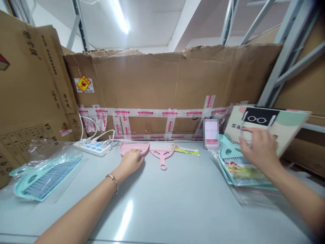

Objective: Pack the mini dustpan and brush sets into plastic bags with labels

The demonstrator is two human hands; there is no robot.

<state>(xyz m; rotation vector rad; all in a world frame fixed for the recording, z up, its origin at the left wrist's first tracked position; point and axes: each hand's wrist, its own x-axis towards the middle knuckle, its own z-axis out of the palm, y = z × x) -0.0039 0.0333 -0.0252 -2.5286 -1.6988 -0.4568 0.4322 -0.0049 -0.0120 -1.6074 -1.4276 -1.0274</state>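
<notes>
My left hand is closed over the near side of a pink dustpan, which lies on the grey table. The dustpan's handle is hidden under the hand. Beside it lies a pink hand brush with pale bristles, its ringed handle towards me. My right hand is raised at the right, index finger and thumb apart, in front of a printed board with a glasses picture. Just below that hand sit bagged turquoise brush-and-dustpan sets with a colourful label. I cannot tell whether the right hand touches them.
Another bagged turquoise set lies at the left. A white power strip with plugs and cables stands behind it. A yellow-green label strip and a blurred-out phone-like object lie near the taped cardboard wall. Metal shelf posts rise at the right.
</notes>
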